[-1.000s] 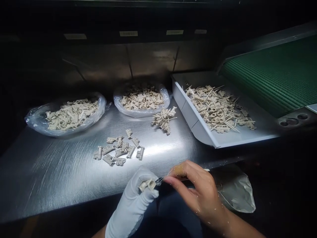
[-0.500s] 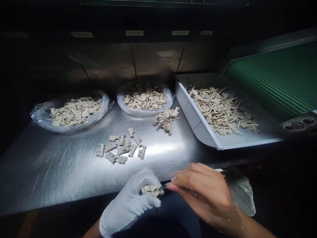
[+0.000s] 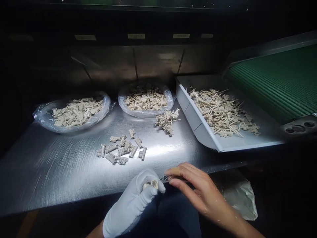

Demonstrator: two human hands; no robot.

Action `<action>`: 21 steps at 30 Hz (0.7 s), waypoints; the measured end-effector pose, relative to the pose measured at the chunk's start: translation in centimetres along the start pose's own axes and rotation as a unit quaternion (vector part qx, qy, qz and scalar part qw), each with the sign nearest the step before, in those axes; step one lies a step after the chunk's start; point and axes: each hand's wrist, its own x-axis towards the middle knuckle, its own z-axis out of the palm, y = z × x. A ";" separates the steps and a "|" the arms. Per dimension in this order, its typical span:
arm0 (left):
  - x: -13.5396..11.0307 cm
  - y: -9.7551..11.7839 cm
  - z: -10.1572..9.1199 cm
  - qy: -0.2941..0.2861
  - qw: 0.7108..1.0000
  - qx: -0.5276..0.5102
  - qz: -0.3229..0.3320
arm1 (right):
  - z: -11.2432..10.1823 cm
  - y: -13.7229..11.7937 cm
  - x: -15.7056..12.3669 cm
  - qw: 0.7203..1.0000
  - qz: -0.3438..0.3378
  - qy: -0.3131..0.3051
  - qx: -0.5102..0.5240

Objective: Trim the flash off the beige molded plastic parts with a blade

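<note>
My left hand (image 3: 131, 203), in a white fabric glove, is shut on a small beige moulded plastic part (image 3: 151, 184), which is partly hidden by the gloved fingers. My right hand (image 3: 198, 188) is bare, with a tan bandage on one fingertip. It holds a small knife, and only the thin metal blade (image 3: 163, 178) shows, right by the plastic part. The rest of the knife is hidden behind my fingers. Several similar trimmed parts (image 3: 121, 148) lie in a loose group on the steel table, above my hands.
Two clear plastic bags (image 3: 71, 127) (image 3: 145, 114) hold beige parts at the back of the steel table (image 3: 49, 172). A small pile of runners (image 3: 167, 121) lies nearby. A grey tray (image 3: 195, 120) of sprues sits right, below a green conveyor belt (image 3: 274, 82). A crumpled bag (image 3: 241, 198) hangs below the edge.
The left hand has turned the plastic part, and more of it now sits inside the gloved fingers. The right hand has shifted slightly, with the blade still beside the part.
</note>
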 end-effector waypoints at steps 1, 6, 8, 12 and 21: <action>-0.1 -0.2 0.2 0.019 1.000 0.013 -0.004 | 0.3 0.3 -0.2 1.000 -0.011 0.015 -0.010; -0.3 -0.7 1.3 0.088 0.996 0.020 0.011 | 1.9 1.2 -0.9 0.994 -0.089 0.038 -0.041; -0.2 -0.5 1.5 0.087 0.996 0.010 0.020 | 2.2 1.2 -0.9 0.993 -0.102 0.040 -0.054; 0.1 0.2 1.6 0.072 0.997 -0.030 0.026 | 2.2 1.0 -0.6 0.991 -0.105 0.057 -0.055; -0.3 0.3 1.8 0.093 0.995 -0.016 0.013 | 2.8 0.7 -0.4 0.989 -0.087 0.118 -0.023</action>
